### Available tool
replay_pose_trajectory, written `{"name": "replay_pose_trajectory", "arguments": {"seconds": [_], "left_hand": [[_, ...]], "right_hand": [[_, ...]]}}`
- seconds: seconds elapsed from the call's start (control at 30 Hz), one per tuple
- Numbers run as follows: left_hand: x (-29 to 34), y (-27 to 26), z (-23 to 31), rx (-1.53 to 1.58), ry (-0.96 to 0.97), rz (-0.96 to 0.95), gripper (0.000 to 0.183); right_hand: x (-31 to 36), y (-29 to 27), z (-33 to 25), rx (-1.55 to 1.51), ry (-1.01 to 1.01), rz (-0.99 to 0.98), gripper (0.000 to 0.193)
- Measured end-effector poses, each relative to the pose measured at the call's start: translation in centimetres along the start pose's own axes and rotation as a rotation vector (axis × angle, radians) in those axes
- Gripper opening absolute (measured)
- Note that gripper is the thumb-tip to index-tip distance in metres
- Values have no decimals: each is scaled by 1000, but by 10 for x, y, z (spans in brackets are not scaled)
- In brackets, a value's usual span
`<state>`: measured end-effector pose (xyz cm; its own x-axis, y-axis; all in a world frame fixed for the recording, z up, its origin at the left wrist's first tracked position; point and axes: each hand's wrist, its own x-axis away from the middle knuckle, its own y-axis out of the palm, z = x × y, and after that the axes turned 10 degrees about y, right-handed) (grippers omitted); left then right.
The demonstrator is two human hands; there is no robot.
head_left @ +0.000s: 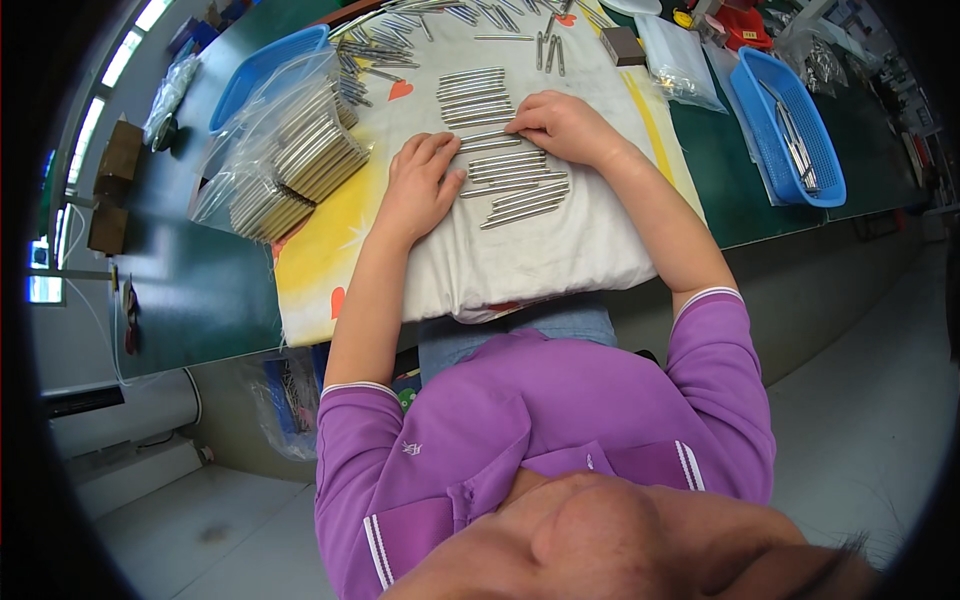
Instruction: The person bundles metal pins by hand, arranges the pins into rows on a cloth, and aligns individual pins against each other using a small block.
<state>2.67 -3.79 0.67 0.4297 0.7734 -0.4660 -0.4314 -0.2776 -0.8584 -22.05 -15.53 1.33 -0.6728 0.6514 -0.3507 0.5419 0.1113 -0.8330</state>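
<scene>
Slim silvery metal rods [475, 97] lie side by side in a column on the white cloth in front of me. My left hand [424, 187] rests at the left side of the column, fingers curled at the left end of a metal rod [490, 141]. At that rod's right end, the bent fingers of my right hand [566, 127] are pinched together. The fingertips partly cover the rod ends. Nearer to me lie more metal rods [508, 170], and below them a slanted group of metal rods [524, 205].
Loose metal rods [385, 48] are scattered at the back. Clear bags of stacked rods [320, 150] stand at left by a blue basket [262, 68]. On the right are another blue basket [828, 170], a clear bag [680, 62] and a small brown box [622, 46].
</scene>
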Motion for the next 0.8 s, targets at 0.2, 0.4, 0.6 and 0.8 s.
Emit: {"name": "replay_pose_trajectory", "arguments": {"seconds": [0.2, 0.4, 0.6, 0.8], "left_hand": [[-1, -8, 1, 33, 10, 8, 35], [-2, -9, 4, 43, 20, 7, 32], [-1, -6, 4, 1, 2, -5, 38], [1, 0, -1, -4, -18, -33, 42]], "right_hand": [[1, 6, -1, 48, 40, 36, 21], [1, 8, -2, 45, 65, 92, 23], [1, -3, -8, 11, 14, 57, 25], [0, 9, -1, 47, 24, 87, 24]]}}
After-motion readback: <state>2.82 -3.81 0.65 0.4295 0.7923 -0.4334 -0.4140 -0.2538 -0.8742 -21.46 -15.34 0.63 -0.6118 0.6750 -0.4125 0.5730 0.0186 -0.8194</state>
